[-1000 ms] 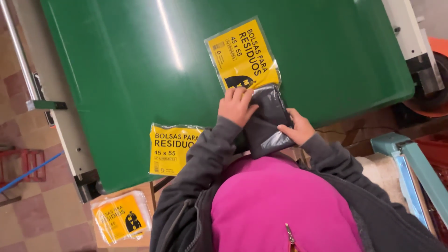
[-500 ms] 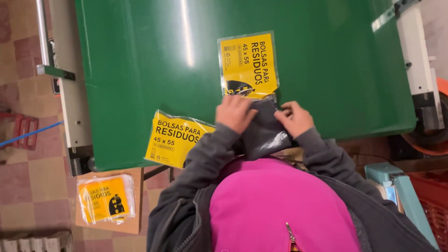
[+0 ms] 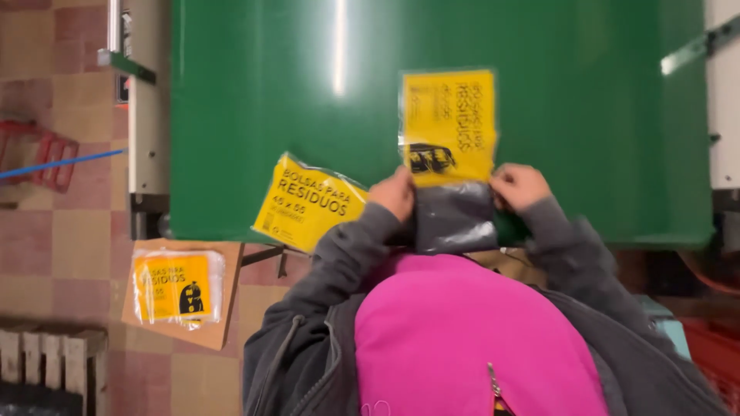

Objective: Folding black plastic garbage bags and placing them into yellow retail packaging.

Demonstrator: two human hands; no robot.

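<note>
Glossy dark bag bundle (image 3: 453, 216) pinched by both hands, flat yellow packet (image 3: 449, 125) above

The green table (image 3: 254, 115) carries two yellow packets: one (image 3: 447, 123) near the middle, another (image 3: 307, 202) overhanging its near edge.

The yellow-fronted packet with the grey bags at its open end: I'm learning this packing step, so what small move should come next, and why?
Probably push the folded grey bags further into the clear packet. Both the left hand and the right hand pinch the packet's open end on the green table, and much of the grey bundle sticks out below the yellow insert.
</note>
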